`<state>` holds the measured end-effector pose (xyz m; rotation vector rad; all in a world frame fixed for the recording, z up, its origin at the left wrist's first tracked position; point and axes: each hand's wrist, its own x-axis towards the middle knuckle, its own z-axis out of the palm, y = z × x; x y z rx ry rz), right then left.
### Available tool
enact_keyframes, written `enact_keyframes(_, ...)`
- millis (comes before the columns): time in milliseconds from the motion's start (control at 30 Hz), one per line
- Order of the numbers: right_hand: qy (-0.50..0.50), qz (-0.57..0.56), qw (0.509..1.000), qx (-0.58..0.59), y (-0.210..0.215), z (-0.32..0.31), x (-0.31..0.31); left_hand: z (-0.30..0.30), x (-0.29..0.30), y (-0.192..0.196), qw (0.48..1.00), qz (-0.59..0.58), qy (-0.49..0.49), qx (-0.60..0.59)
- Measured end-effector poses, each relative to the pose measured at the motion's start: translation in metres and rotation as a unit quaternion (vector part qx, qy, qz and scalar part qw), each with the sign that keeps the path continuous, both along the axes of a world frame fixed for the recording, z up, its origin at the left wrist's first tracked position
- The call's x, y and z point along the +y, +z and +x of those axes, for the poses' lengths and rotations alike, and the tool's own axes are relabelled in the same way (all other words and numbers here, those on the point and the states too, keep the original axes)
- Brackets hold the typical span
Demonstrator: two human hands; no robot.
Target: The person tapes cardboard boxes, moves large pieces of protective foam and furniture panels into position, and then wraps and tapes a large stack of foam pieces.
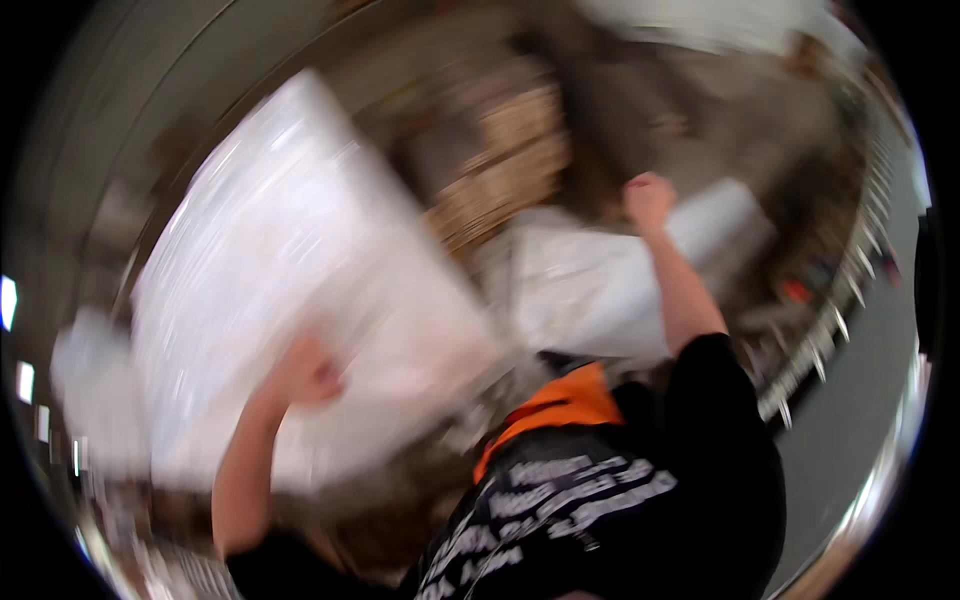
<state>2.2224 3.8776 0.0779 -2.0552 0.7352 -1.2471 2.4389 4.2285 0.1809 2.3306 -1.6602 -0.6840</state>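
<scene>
A large white block-shaped load [300, 220], glossy as if wrapped in plastic film, fills the left of the view. In front of it is my left hand [310, 370]; its fingers are smeared by motion, and whether it touches the load cannot be told. My right hand [650, 198] is farther out on the right, curled closed, with anything inside it hidden. Below and beside that hand lies a white sheet or flat wrapped piece [590, 285], passing under my right forearm. Strong blur hides the finer detail.
Stacked tan and brown bundles [515, 150] stand beyond the white load. More white wrapped material [730, 22] is at the far right. A row of pale metal prongs [838, 322] borders a grey floor strip [850, 440]. A small red-orange thing [795, 291] lies near it.
</scene>
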Motion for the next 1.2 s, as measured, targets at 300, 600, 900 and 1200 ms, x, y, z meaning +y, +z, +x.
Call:
enact_keyframes(300, -0.402, 0.155, 0.865, 0.257, -0.276, -0.319, -0.007, 0.052, 0.047, -0.029, 0.924, -0.031, -0.017, -0.381)
enact_keyframes(600, -0.563, 0.231, 0.775, 0.168, -0.121, -0.387, 0.047, -0.007, 0.045, -0.006, 0.977, 0.009, 0.09, -0.192)
enact_keyframes(900, -0.312, 0.126, 0.926, 0.17, -0.133, -0.281, -0.135, -0.096, 0.011, -0.028, 0.893, 0.182, 0.364, -0.193)
enact_keyframes(1200, -0.337, 0.157, 0.905, 0.208, -0.226, -0.375, -0.249, -0.232, -0.295, 0.005, 0.896, -0.194, 0.333, -0.219)
